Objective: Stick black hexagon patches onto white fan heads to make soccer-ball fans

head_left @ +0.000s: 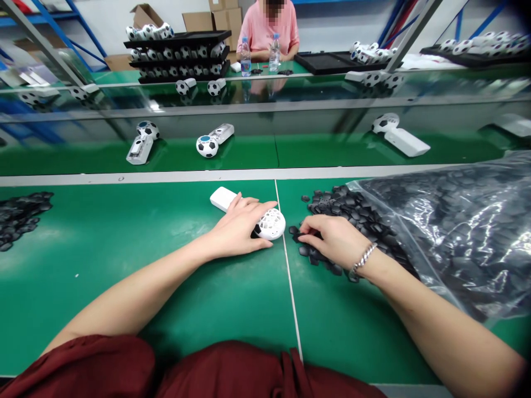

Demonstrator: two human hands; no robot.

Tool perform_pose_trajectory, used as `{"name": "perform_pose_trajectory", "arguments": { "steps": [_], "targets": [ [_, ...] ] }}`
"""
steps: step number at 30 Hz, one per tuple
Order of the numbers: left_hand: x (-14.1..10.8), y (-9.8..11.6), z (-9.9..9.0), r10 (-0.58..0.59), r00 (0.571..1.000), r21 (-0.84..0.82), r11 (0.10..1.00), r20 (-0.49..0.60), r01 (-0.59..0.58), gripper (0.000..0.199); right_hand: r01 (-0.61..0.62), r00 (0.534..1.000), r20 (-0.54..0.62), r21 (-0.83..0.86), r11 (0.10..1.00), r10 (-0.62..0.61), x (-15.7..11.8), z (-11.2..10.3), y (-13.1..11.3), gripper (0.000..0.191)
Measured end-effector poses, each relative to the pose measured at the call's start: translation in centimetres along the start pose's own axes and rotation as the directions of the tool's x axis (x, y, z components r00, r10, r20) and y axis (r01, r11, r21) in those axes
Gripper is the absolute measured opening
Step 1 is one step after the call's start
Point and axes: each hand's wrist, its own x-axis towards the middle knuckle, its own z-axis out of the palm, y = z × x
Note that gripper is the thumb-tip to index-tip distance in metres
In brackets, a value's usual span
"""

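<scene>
My left hand (238, 226) is wrapped over a white device with a soccer-ball head (271, 224). Its flat white handle (223, 199) sticks out to the upper left, and the round openwork face is turned up. My palm hides the middle of it. To the right, my right hand (332, 236) has thumb and fingertips pinched on a small black plastic piece (294, 232) at the left edge of a heap of similar pieces (348, 207). A large clear plastic bag (464, 221) full of such black pieces lies against the heap.
Another black heap (20, 215) lies at far left. Beyond the pale ledge (166, 176), soccer-ball devices (207, 145) rest on a green strip, likely a conveyor. Behind a glass-like shelf stand stacked black trays (178, 55), water bottles (245, 58) and a seated person in pink (267, 27).
</scene>
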Motion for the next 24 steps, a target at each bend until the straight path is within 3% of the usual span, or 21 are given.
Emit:
{"name": "perform_pose_trajectory", "arguments": {
  "steps": [3,6,9,11,17,20,24],
  "targets": [
    [0.0,0.1,0.1,0.007,1.000,-0.018,1.000,-0.022,-0.008,0.076,-0.003,0.999,-0.031,0.065,0.998,0.005,-0.1,-0.1,-0.1,0.005],
    [-0.2,0.6,0.3,0.004,0.991,-0.073,0.997,-0.137,-0.015,0.069,0.047,0.996,-0.085,0.179,0.983,-0.032,-0.1,-0.2,-0.4,0.011],
    [-0.4,1.2,0.3,0.017,0.958,-0.117,0.992,-0.285,-0.053,0.036,0.102,0.986,-0.160,0.340,0.935,-0.049,-0.3,-0.1,-0.8,0.015],
    [-0.4,1.6,0.3,0.042,0.944,-0.133,0.987,-0.326,-0.090,0.016,0.115,0.982,-0.183,0.417,0.902,-0.040,-0.5,0.0,-1.0,0.017],
    [-0.6,2.0,0.3,0.080,0.941,-0.176,0.974,-0.330,-0.145,0.005,0.224,0.954,-0.282,0.452,0.864,-0.100,-0.7,0.5,-1.7,0.015],
    [-0.7,2.3,0.1,0.095,0.942,-0.183,0.970,-0.321,-0.160,0.005,0.312,0.920,-0.356,0.404,0.860,-0.166,-0.9,0.4,-2.1,0.018],
    [-0.7,2.3,-0.4,0.061,0.954,-0.193,0.974,-0.294,-0.121,0.009,0.350,0.902,-0.363,0.299,0.888,-0.233,-1.0,0.4,-2.4,0.025]
  ]
}}
